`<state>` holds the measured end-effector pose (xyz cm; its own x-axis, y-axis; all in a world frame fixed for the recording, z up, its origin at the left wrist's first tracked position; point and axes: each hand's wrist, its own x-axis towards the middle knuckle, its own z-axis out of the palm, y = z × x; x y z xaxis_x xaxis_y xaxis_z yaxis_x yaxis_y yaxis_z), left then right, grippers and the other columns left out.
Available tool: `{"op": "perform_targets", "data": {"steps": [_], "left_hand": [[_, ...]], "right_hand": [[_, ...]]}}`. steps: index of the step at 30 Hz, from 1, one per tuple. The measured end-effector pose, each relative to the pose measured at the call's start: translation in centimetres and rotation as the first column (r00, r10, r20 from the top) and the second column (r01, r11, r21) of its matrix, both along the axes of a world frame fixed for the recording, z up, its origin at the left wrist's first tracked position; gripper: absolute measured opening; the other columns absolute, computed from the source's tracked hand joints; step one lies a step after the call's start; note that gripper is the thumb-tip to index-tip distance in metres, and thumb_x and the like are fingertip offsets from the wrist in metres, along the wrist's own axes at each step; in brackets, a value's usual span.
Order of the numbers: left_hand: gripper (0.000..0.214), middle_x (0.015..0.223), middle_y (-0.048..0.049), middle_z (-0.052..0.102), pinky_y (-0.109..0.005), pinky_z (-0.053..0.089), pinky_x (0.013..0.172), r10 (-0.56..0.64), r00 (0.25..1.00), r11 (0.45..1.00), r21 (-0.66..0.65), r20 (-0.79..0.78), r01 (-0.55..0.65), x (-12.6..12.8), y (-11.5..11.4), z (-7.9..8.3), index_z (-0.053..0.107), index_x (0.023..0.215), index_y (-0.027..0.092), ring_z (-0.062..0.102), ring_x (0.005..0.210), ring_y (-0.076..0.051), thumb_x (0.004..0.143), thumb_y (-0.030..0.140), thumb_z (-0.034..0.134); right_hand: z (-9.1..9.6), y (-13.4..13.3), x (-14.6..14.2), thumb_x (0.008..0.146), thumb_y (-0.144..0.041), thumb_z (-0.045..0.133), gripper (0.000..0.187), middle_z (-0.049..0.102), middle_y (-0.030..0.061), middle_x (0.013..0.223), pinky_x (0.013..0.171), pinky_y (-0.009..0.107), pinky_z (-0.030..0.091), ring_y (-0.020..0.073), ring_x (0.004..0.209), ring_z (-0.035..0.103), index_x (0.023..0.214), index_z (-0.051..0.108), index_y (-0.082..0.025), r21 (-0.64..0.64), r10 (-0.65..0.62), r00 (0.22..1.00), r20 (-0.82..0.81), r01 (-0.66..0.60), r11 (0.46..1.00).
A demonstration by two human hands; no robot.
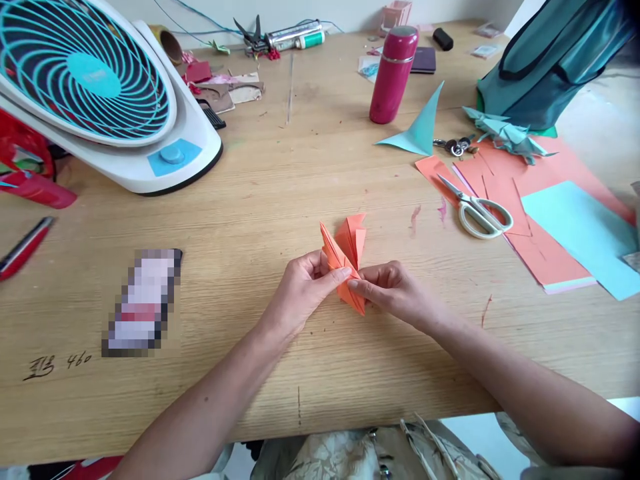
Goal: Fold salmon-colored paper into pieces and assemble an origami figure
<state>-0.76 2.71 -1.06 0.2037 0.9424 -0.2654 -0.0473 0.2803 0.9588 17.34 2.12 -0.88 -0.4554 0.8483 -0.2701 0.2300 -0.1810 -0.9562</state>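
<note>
A folded orange paper figure (347, 248) with several pointed flaps sits just above the wooden table (280, 180), near its middle. My left hand (304, 290) pinches its left side with thumb and forefinger. From the right, my right hand (395, 290) pinches the lower part of the same figure, fingers pressed together. The fingertips of both hands meet at the paper's centre.
A white and teal fan (95, 87) stands at the back left. A pink flask (393, 73), a teal paper cone (420, 127), white scissors (477, 210), orange paper sheets (530, 220), a light blue sheet (585, 233) and a teal bag (550, 60) lie to the right. A blurred phone (143, 300) lies at left.
</note>
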Motion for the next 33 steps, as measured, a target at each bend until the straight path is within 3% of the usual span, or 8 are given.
{"op": "perform_targets", "data": {"steps": [3, 9, 15, 21, 28, 33], "left_hand": [[0.021, 0.075, -0.0017, 0.067, -0.026, 0.044, 0.067, 0.005, 1.000, 1.000, 0.006, 0.009, -0.006, -0.1, -0.2, 0.1, 0.068, 0.076, 0.015, 0.057, 0.069, -0.013, 0.075, 0.034, 0.078], [0.025, 0.069, 0.0025, 0.058, -0.022, 0.035, 0.057, 0.134, 0.988, 0.990, 0.026, 0.081, -0.137, -0.6, 0.0, 0.0, 0.063, 0.071, 0.016, 0.044, 0.062, -0.008, 0.074, 0.035, 0.080], [0.026, 0.064, 0.0046, 0.051, -0.022, 0.034, 0.056, 0.138, 0.982, 0.990, -0.016, 0.129, -0.137, 0.0, -0.7, 0.1, 0.061, 0.072, 0.017, 0.039, 0.059, -0.008, 0.075, 0.034, 0.080], [0.028, 0.062, 0.0052, 0.049, -0.021, 0.032, 0.051, 0.127, 0.982, 0.992, -0.031, 0.140, -0.123, 0.1, -1.3, -0.2, 0.062, 0.073, 0.017, 0.039, 0.055, -0.007, 0.073, 0.036, 0.083], [0.031, 0.066, 0.0047, 0.052, -0.019, 0.030, 0.048, 0.169, 0.970, 0.985, -0.061, 0.176, -0.160, -0.5, -1.2, 0.1, 0.060, 0.072, 0.017, 0.039, 0.054, -0.005, 0.071, 0.036, 0.085], [0.032, 0.067, 0.0041, 0.055, -0.019, 0.029, 0.047, 0.142, 0.968, 0.987, -0.108, 0.206, -0.122, -0.4, -1.6, 0.5, 0.061, 0.072, 0.016, 0.040, 0.055, -0.005, 0.069, 0.037, 0.085]], "right_hand": [[-0.3, -0.1, 0.3, 0.085, -0.065, 0.065, 0.058, 0.031, -0.0057, 0.055, 0.049, 0.026, 0.018, 0.0072, 0.053, 0.024, 0.055, 0.047, -0.018, -0.012, 0.028, 0.999, -0.029, -0.028, 1.000], [-0.3, -0.3, 1.0, 0.087, -0.061, 0.065, 0.048, 0.058, 0.0019, 0.066, 0.056, 0.027, 0.032, 0.0122, 0.062, 0.045, 0.073, 0.069, -0.015, -0.062, 0.058, 0.998, -0.026, -0.060, 0.996], [-0.2, -0.8, -0.1, 0.087, -0.057, 0.067, 0.044, 0.049, -0.0030, 0.062, 0.052, 0.026, 0.023, 0.0092, 0.057, 0.036, 0.073, 0.066, -0.015, -0.003, 0.007, 1.000, -0.002, -0.007, 1.000], [-1.1, -1.4, -0.2, 0.092, -0.053, 0.062, 0.044, 0.063, 0.0020, 0.065, 0.055, 0.027, 0.034, 0.0119, 0.059, 0.049, 0.075, 0.070, -0.014, -0.012, 0.007, 1.000, 0.015, -0.007, 1.000], [-0.4, -1.3, 0.4, 0.085, -0.058, 0.069, 0.047, 0.068, 0.0030, 0.064, 0.054, 0.024, 0.038, 0.0116, 0.057, 0.052, 0.069, 0.068, -0.014, -0.040, 0.020, 0.999, 0.047, -0.018, 0.999], [-0.2, -1.5, 0.8, 0.081, -0.059, 0.074, 0.046, 0.069, 0.0033, 0.063, 0.054, 0.025, 0.040, 0.0123, 0.056, 0.054, 0.071, 0.070, -0.015, -0.095, 0.014, 1.000, 0.022, -0.012, 0.995]]}}
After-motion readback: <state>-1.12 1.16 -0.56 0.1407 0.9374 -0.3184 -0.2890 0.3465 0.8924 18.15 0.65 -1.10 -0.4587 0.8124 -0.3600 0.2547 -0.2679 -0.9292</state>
